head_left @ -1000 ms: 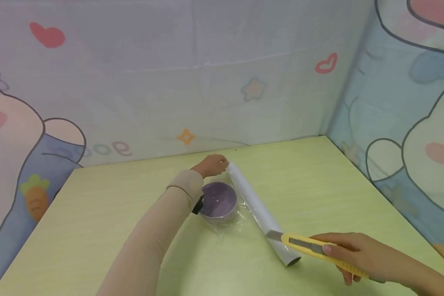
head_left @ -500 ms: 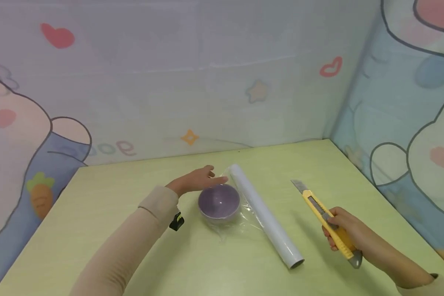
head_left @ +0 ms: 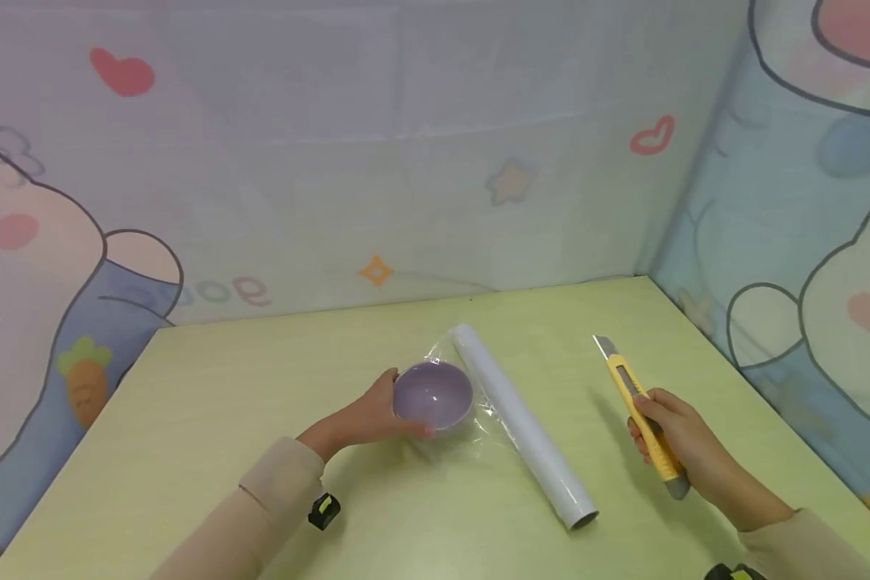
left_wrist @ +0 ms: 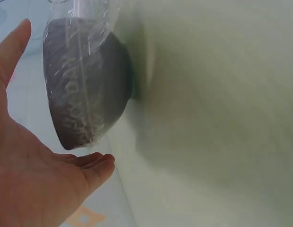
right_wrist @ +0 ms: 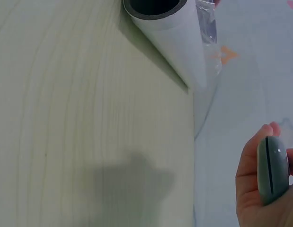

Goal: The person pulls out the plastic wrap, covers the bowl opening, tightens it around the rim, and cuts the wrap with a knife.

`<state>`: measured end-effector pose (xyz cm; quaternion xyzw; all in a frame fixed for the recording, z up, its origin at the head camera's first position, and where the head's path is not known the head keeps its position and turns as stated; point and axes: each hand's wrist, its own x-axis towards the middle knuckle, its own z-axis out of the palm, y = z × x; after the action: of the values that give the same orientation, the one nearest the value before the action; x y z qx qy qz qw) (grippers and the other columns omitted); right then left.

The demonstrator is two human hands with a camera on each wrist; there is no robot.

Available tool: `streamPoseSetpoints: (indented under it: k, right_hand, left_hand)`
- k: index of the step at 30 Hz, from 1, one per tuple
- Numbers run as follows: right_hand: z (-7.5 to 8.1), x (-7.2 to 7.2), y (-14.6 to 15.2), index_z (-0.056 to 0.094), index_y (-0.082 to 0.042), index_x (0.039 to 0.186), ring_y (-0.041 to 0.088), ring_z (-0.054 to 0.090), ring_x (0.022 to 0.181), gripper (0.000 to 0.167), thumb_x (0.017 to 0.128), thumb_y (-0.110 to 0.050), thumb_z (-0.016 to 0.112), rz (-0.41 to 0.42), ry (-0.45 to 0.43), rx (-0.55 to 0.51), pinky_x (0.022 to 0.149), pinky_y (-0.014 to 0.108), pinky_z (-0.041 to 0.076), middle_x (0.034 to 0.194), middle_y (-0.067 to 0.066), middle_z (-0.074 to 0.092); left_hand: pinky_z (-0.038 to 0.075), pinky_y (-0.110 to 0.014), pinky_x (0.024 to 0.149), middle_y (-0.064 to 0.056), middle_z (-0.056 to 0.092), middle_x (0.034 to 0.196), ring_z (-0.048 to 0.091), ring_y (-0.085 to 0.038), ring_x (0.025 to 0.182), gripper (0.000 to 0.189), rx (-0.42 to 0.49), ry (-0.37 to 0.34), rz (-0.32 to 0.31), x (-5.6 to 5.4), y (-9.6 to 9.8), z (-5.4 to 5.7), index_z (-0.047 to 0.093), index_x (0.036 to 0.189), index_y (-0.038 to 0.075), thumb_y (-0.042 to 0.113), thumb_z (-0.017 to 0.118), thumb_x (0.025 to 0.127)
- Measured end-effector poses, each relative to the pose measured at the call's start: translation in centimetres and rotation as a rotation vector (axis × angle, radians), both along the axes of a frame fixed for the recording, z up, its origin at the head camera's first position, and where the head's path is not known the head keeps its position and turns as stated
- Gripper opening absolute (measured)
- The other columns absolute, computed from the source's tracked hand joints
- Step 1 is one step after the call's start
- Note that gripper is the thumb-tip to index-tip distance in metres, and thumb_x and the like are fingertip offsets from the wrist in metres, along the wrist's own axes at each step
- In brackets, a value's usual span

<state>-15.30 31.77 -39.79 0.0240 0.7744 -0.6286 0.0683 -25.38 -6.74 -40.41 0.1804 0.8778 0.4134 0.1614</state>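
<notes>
A purple bowl (head_left: 433, 395) stands on the table, wrapped in clear cling film (head_left: 489, 423) that crumples toward the roll. My left hand (head_left: 377, 412) spreads around the bowl's left side, thumb and fingers apart. The left wrist view shows a gap between the palm and the bowl (left_wrist: 84, 85), with that hand's (left_wrist: 37, 161) fingers straight near its rim. To the right of the bowl lies the white cling film roll (head_left: 525, 427). My right hand (head_left: 685, 439) grips a yellow utility knife (head_left: 645, 419) above the table, blade extended and pointing away.
The light green table (head_left: 261, 387) meets a printed cloth backdrop (head_left: 297, 161) at the back, and cloth also hangs on the right. In the right wrist view, the roll's hollow end (right_wrist: 155, 7) faces the camera.
My left hand has left the roll's far end and come back to the bowl's left side. The knife has lifted off the roll to the right, its blade turned away.
</notes>
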Motion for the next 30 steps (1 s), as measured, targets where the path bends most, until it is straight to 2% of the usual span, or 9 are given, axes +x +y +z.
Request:
streamPoseSetpoints:
  k: [3,5,10,13,16,21,25,28,30]
  right_hand:
    - [-0.4,-0.8,-0.3,0.036,0.002,0.106,0.007,0.053,0.061,0.033,0.101,-0.030,0.033,-0.004,0.007,-0.022,0.058,0.025,0.049,0.078,-0.003,0.055]
    - [-0.6,-1.3,-0.5,0.031,0.006,0.114,0.008,0.054,0.067,0.033,0.101,-0.025,0.031,0.030,-0.001,0.002,0.062,0.026,0.050,0.085,-0.002,0.056]
    - [-1.1,-1.7,-0.9,0.019,0.011,0.129,0.019,0.054,0.089,0.040,0.098,-0.011,0.034,0.177,-0.036,0.130,0.071,0.033,0.046,0.115,0.021,0.049]
    - [-1.2,-2.0,-0.9,0.022,0.011,0.129,0.026,0.050,0.098,0.043,0.093,-0.004,0.040,0.203,-0.036,0.203,0.074,0.034,0.042,0.124,0.028,0.041]
    - [-1.3,-2.5,-1.0,0.030,0.010,0.127,0.027,0.048,0.097,0.042,0.090,-0.003,0.044,0.184,-0.054,0.263,0.075,0.032,0.041,0.120,0.026,0.043]
    - [-1.5,-3.8,-0.6,0.041,0.009,0.122,0.023,0.046,0.086,0.036,0.091,-0.008,0.047,0.153,-0.088,0.313,0.070,0.032,0.040,0.105,0.018,0.049]
    - [-2.0,-4.8,-0.1,0.048,0.010,0.112,0.021,0.045,0.081,0.027,0.092,-0.009,0.049,0.182,-0.088,0.348,0.069,0.032,0.039,0.093,0.012,0.052]
    - [-2.4,-5.5,0.3,0.049,0.010,0.111,0.023,0.047,0.084,0.028,0.092,-0.009,0.050,0.198,-0.091,0.384,0.071,0.034,0.039,0.096,0.015,0.053]
    - [-2.6,-5.9,0.5,0.047,0.011,0.117,0.029,0.049,0.092,0.033,0.091,-0.011,0.051,0.203,-0.102,0.419,0.076,0.039,0.041,0.106,0.022,0.052]
  left_hand:
    - [0.042,-0.041,0.092,-0.018,0.038,0.130,0.049,-0.027,0.111,0.104,0.082,-0.009,0.036,0.4,0.1,-0.6,0.021,0.137,-0.003,0.038,0.082,0.063]
    - [0.040,-0.043,0.094,-0.018,0.036,0.132,0.047,-0.028,0.113,0.106,0.109,-0.012,0.067,0.5,0.2,-1.1,0.019,0.139,-0.002,0.038,0.082,0.063]
    - [0.039,-0.045,0.095,-0.018,0.036,0.132,0.046,-0.029,0.115,0.106,0.124,0.017,0.092,0.7,0.3,-1.9,0.019,0.139,0.000,0.036,0.083,0.062]
    - [0.039,-0.044,0.095,-0.018,0.037,0.132,0.047,-0.028,0.114,0.108,0.116,0.028,0.092,0.8,0.3,-1.8,0.017,0.139,-0.001,0.036,0.084,0.062]
    - [0.041,-0.043,0.093,-0.018,0.040,0.131,0.048,-0.027,0.112,0.110,0.084,0.035,0.095,0.8,0.2,-1.4,0.017,0.140,-0.002,0.038,0.084,0.061]
    - [0.041,-0.042,0.092,-0.017,0.043,0.129,0.050,-0.026,0.110,0.111,0.048,0.036,0.082,0.7,-0.3,-0.8,0.017,0.140,-0.003,0.040,0.083,0.062]
    - [0.041,-0.041,0.092,-0.016,0.045,0.128,0.051,-0.025,0.110,0.110,0.042,0.033,0.058,0.6,-0.9,-0.8,0.019,0.139,-0.003,0.039,0.083,0.062]
    - [0.042,-0.039,0.092,-0.016,0.045,0.128,0.051,-0.024,0.110,0.108,0.038,0.030,0.035,0.5,-1.4,-0.8,0.021,0.138,-0.003,0.039,0.083,0.062]
    - [0.041,-0.039,0.092,-0.016,0.045,0.128,0.051,-0.024,0.110,0.107,0.036,0.027,0.017,0.5,-1.7,-0.8,0.021,0.138,-0.003,0.039,0.083,0.062]
